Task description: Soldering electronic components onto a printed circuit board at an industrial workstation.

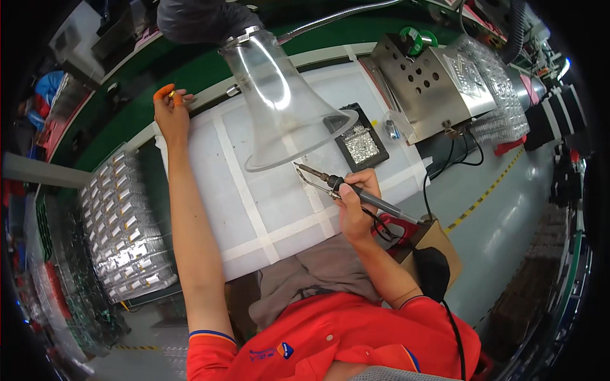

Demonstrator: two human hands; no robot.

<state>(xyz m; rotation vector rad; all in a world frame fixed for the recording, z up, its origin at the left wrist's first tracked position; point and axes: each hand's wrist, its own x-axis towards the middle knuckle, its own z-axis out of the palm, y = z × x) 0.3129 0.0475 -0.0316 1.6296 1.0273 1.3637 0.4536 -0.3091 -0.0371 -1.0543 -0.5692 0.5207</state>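
My right hand is wrapped around a soldering iron with a dark grey handle. A thin curved metal tube runs along the iron toward its tip, which points up and left over the white work surface, just below the rim of a clear fume hood. My left arm reaches far forward along the left side. My left hand, with orange finger covers, is at the edge of the green belt. Its fingers are bent together around a small yellowish bit too small to name.
A black tray with silvery solder bits lies right of the hood. Behind it stand a perforated metal box and a green solder spool. Clear blister trays are stacked at left. The iron's black cable hangs at right.
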